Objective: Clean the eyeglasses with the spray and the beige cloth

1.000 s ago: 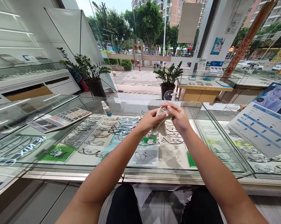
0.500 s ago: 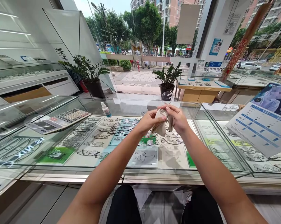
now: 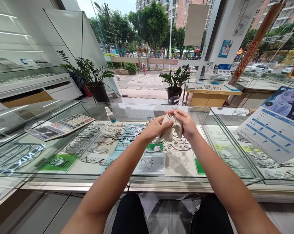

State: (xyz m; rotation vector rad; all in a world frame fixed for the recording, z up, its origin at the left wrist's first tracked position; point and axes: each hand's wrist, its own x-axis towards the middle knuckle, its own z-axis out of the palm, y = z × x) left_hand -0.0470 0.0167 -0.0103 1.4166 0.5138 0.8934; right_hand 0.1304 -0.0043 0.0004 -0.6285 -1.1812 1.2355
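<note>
Over the glass counter, my two hands meet around a beige cloth [image 3: 170,131] that hangs in folds between them. My left hand [image 3: 153,127] is closed, its thumb pressing the cloth. Opposite it, my right hand [image 3: 188,124] pinches a pair of eyeglasses [image 3: 174,101] along with the cloth. One clear lens rises above my fingertips; the other part of the eyeglasses is hidden by cloth and fingers.
Rows of eyeglass frames [image 3: 98,150] lie inside the glass display counter [image 3: 108,180]. On the counter stand a white spray bottle [image 3: 110,115], a large calculator [image 3: 64,126] at left and a tilted printed board [image 3: 276,126] at right. Potted plants [image 3: 174,84] stand beyond.
Both hands remain almost in place above the counter. The cloth's folds and the fingers around it have shifted slightly, and the visible lens sits a touch lower.
</note>
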